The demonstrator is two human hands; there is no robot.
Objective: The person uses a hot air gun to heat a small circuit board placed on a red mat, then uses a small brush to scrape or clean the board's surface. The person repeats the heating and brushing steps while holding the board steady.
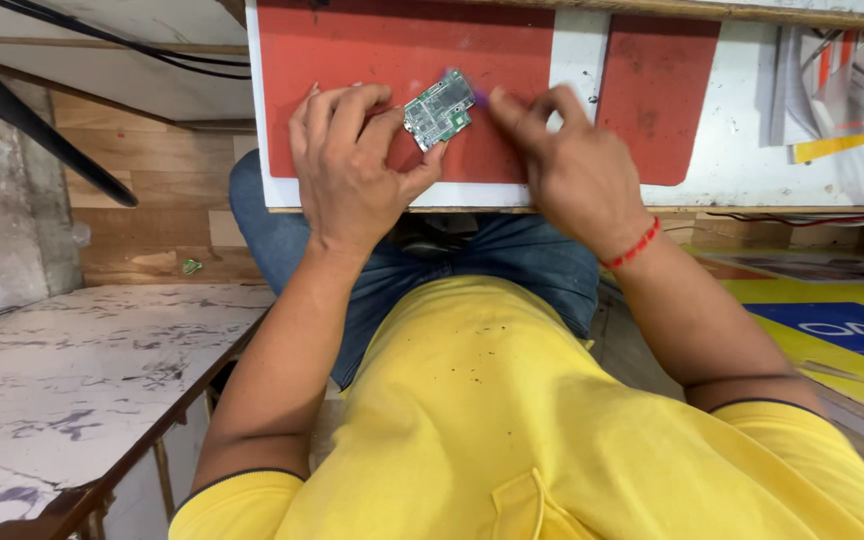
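Left hand pinches the small green circuit board by its edge; right hand grips what seems a purple-tipped tool; keep the board tilted steady, strokes light.

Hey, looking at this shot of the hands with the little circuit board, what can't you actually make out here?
All in the head view:
- Purple tool tip: blurred, and the right hand covers the rest, so its kind is unclear.
- Circuit board: components too small to tell; its lower left edge is hidden by the left hand.
- Items at the top right of the table: blurred and cut off by the frame edge.
- The space under the table: hidden by the tabletop.
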